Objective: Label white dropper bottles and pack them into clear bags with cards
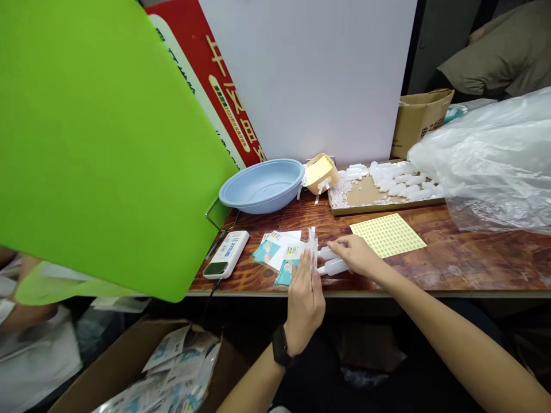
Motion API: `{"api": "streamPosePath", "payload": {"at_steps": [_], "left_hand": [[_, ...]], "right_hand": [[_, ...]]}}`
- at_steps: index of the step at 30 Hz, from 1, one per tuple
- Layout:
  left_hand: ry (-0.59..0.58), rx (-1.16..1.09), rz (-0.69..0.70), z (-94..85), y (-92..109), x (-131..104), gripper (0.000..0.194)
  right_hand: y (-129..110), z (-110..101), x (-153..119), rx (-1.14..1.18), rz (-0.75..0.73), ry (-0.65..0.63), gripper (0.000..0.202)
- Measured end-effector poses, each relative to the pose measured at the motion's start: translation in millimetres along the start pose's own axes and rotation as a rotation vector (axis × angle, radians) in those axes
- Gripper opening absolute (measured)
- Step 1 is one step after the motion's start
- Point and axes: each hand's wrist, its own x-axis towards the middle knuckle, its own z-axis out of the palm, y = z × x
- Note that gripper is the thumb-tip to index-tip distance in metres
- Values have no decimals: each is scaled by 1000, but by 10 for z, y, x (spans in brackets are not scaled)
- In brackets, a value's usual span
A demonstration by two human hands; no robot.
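Near the table's front edge, my left hand [305,292], with a black watch on the wrist, lies with its fingers together over a clear plastic bag [313,238] and a printed card [284,271]. Just right of it, my right hand [355,252] has its fingers closed at a white plastic bottle; what its fingertips grip is too small to tell. A second white bottle [334,266] lies below that hand, its narrow tip toward the bag. More cards [275,246] are spread to the left of the bag. A yellow sticker sheet [390,235] lies right of my right hand.
Behind stand a blue basin [262,186], a tape roll [321,172] and a cardboard tray [365,198] of white bottles and caps. A white device [227,255] is at left, below a green board [99,143]. Plastic sheeting [495,160] covers the right; a box of packets [116,358] sits below.
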Motion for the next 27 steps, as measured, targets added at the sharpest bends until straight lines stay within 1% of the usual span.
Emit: {"api": "streamPosePath", "payload": {"at_steps": [3, 5, 8, 10, 11, 13, 15, 17, 19, 20, 21, 24, 25, 27], "left_hand": [[-25, -26, -51, 25, 27, 89, 48], [-37, -34, -53, 58, 38, 103, 49], [-36, -14, 22, 133, 63, 75, 50], [-50, 35, 84, 181, 86, 62, 52], [-63, 71, 106, 201, 97, 62, 52], [-94, 150, 124, 233, 111, 68, 52], [-126, 213, 139, 261, 112, 69, 53], [-145, 245, 167, 293, 105, 58, 54], [-135, 264, 198, 331, 105, 47, 57], [-120, 276, 215, 349, 112, 47, 58], [-99, 292, 232, 366, 125, 56, 59], [-28, 328, 302, 381, 187, 143, 60], [-12, 337, 330, 368, 208, 189, 60], [-10, 358, 388, 314, 231, 289, 59]], "right_hand": [[29, -163, 14, 94, -37, -5, 38], [48, -195, 22, 107, -20, -6, 39], [45, -147, 37, 47, 23, 53, 36], [29, -118, 42, 60, 68, 91, 36], [23, -119, 42, 94, 114, 81, 37], [24, -153, 43, 212, 225, 8, 36], [50, -210, 48, 333, 303, -62, 34], [92, -249, 61, 398, 344, -95, 31], [136, -232, 74, 404, 352, -111, 30], [154, -196, 79, 388, 330, -102, 30], [170, -144, 81, 359, 283, -63, 29], [207, 59, 79, 268, 49, 130, 26], [219, 121, 79, 269, -13, 168, 27], [245, 205, 87, 341, -74, 170, 30]]}}
